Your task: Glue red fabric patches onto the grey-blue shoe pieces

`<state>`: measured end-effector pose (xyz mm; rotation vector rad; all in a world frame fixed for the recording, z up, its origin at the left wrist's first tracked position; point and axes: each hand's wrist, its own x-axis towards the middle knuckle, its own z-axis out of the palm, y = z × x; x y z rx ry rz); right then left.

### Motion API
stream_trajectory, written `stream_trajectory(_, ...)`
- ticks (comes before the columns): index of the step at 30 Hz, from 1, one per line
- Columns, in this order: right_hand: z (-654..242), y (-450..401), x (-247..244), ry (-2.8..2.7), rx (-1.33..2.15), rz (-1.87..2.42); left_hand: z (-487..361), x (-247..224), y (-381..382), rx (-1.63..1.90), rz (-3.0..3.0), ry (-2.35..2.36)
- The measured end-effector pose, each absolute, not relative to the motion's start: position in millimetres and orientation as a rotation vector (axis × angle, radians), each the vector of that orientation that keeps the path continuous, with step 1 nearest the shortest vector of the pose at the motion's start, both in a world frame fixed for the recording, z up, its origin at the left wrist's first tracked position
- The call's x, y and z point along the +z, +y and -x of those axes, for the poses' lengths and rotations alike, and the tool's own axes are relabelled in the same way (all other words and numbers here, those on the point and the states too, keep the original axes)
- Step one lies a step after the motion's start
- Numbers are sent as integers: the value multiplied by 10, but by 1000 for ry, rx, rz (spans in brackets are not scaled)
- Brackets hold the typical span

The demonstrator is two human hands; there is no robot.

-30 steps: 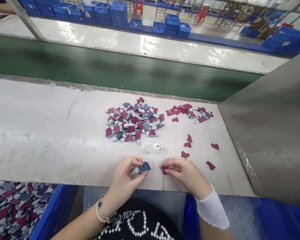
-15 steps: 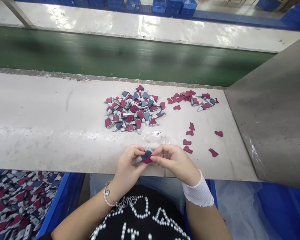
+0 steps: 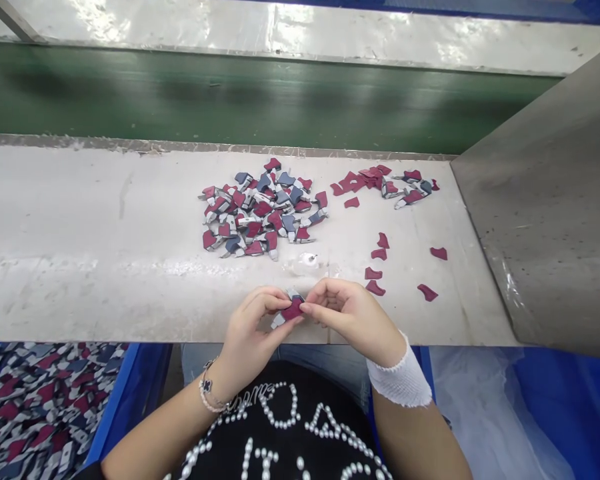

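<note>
Between my hands, above the near edge of the bench, is a small grey plastic part with a dark red piece [image 3: 293,309] on its face. My left hand [image 3: 254,323] pinches the part between thumb and fingers at its left side. From the right, my right hand [image 3: 354,319] presses its thumb and forefinger at the piece's right end. Just beyond lies a small clear plastic bag with a white item [image 3: 308,260]. A pile of similar grey parts with red or blue faces [image 3: 263,212] sits farther off. Loose flat red pieces [image 3: 374,273] are scattered to the right.
A heap of flat red pieces [image 3: 355,181] and a few grey parts [image 3: 413,189] lie at the back right. A metal panel [image 3: 545,200] borders the bench [image 3: 80,267]. Behind runs a green belt [image 3: 230,100]. Blue bins [image 3: 115,407] stand below, the left one full of parts.
The red piece now covers the part's face, where dark blue showed before. Both hands stay together at the same spot. The view has tilted slightly downward.
</note>
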<state>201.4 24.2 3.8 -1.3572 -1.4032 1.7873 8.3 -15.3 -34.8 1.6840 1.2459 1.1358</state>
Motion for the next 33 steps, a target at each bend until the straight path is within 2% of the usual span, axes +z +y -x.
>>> stream_trajectory(8, -1966, 168, 134, -1582, 1666, 1398, -60, -330, -154, 1165, -1714, 1209)
stream_trajectory(17, -1956, 174, 139, -1589, 1767, 1251, -33, -261, -202, 1180, -1586, 1143)
stream_trajectory(24, -1993, 176, 125, -1417, 2012, 1091, 8, -240, -221, 1218, -1554, 1088)
stream_trajectory(33, -1923, 31, 339, -1848, 1556, 1226, -4, -180, -235, 1307, -1506, 1026)
